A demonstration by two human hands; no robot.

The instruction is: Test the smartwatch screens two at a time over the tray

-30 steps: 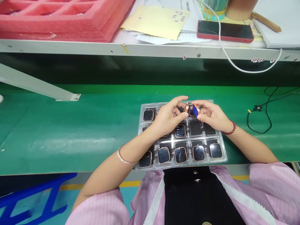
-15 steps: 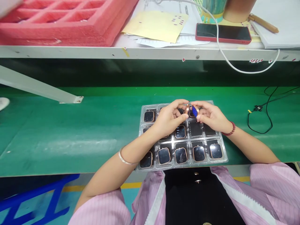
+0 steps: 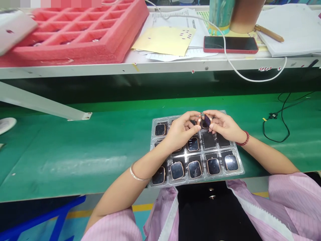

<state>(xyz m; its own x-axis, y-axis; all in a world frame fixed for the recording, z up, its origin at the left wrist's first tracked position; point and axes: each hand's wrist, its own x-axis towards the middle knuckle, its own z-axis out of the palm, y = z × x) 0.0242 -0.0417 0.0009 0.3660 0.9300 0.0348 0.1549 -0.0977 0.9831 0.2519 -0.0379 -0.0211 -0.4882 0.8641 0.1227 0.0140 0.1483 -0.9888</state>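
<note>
Over the far part of a clear plastic tray [image 3: 185, 183], my two hands are close together. My left hand [image 3: 184, 127] is closed on a gold-edged smartwatch [image 3: 199, 119], which stands edge-on between thumb and fingers. In my right hand [image 3: 223, 125] a second smartwatch [image 3: 208, 121] is pinched, its dark screen tilted to the left. Several smartwatch faces [image 3: 213, 166] lie in the tray's compartments, and one watch [image 3: 193, 144] in the middle row shows small lines of text. Two middle-row compartments [image 3: 208, 139] at the right show only a dark bottom. My left hand hides part of the tray.
The tray lies on a green bench mat [image 3: 75, 150]. Above it a shelf [image 3: 170, 67] carries red foam with compartments [image 3: 112, 43], papers [image 3: 163, 38] and a phone [image 3: 230, 45]. A white cable [image 3: 240, 73] hangs off its edge; a black cable [image 3: 286, 134] lies right.
The screen of the watch in my right hand has gone from bright blue to dark. Both hands keep their watches nearly in place. The view has tilted up, showing more of the shelf.
</note>
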